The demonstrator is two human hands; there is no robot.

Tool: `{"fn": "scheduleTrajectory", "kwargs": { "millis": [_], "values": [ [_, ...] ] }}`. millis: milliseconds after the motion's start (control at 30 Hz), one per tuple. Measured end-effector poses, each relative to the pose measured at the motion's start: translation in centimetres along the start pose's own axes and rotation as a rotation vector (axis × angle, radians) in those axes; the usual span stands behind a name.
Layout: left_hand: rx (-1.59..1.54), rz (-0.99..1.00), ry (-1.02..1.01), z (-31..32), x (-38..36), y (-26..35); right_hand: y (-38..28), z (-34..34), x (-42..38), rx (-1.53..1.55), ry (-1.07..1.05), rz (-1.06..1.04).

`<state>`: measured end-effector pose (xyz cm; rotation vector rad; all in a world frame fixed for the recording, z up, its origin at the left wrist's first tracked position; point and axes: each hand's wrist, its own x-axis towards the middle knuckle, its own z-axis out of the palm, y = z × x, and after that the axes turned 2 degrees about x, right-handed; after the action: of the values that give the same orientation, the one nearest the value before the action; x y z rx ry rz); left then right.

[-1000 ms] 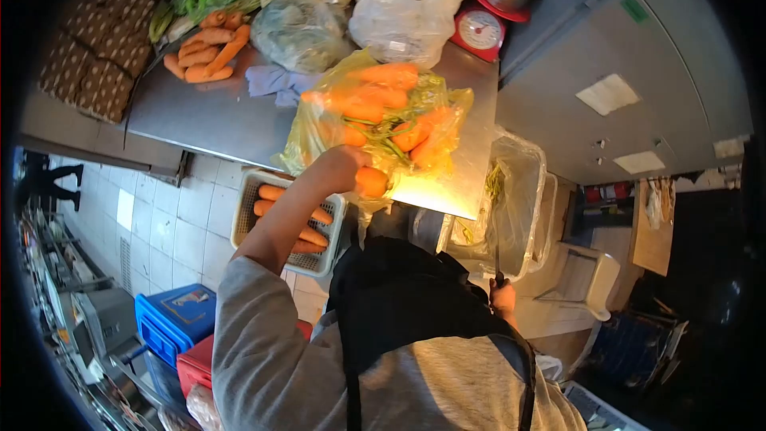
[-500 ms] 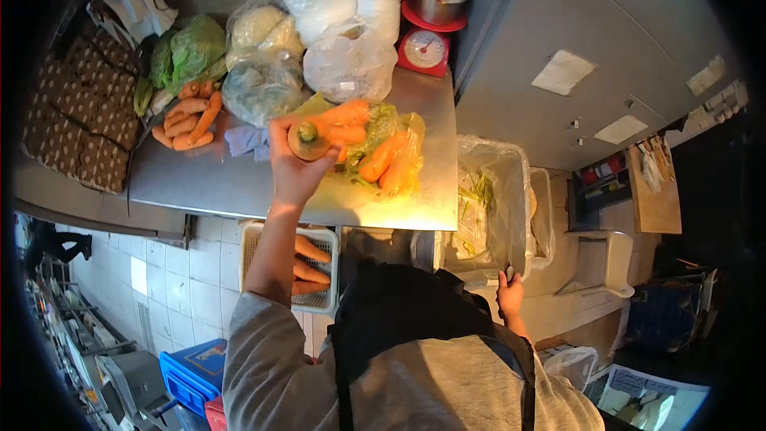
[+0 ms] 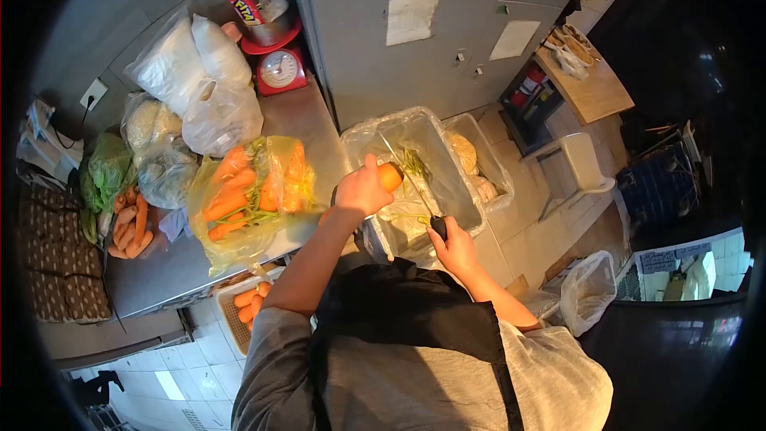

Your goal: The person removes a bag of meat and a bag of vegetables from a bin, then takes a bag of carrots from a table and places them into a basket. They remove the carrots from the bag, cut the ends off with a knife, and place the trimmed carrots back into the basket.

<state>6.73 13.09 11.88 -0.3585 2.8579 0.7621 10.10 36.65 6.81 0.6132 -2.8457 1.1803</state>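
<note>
Over the plastic-lined bin (image 3: 481,206), my left hand (image 3: 358,191) is closed around a carrot (image 3: 391,176), whose thick end faces right. A knife (image 3: 438,227) is gripped by its black handle in my right hand (image 3: 457,251). Its long blade points up and left, passing close by the carrot's end. Below both hands, green trimmings (image 3: 414,163) lie inside the bin. To the left, a yellow plastic bag (image 3: 209,233) of carrots with green tops lies on the steel table (image 3: 305,114).
Loose carrots (image 3: 130,227) and stuffed plastic bags (image 3: 222,118) crowd the table's left and back. A red scale (image 3: 281,72) stands by the grey cabinet (image 3: 351,24). Below the table edge is a basket (image 3: 234,323) of carrots. A white stool (image 3: 576,161) stands to the right.
My left hand has carried the carrot from over the table to above the bin. My right hand has raised the knife from the bin's near edge toward the carrot. The view has turned right.
</note>
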Motion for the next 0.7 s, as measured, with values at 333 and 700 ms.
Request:
{"fn": "scheduleTrajectory", "kwargs": {
  "millis": [333, 700],
  "values": [
    [0.006, 0.038, 0.048, 0.7, -0.5, 1.3, 6.1, 2.5, 1.1, -0.249, -0.302, 0.253],
    [-0.537, 0.059, 0.191, 5.3, -16.8, -10.6, 22.4, 3.7, -1.5, -0.53, -0.737, 0.211]
  ]
}}
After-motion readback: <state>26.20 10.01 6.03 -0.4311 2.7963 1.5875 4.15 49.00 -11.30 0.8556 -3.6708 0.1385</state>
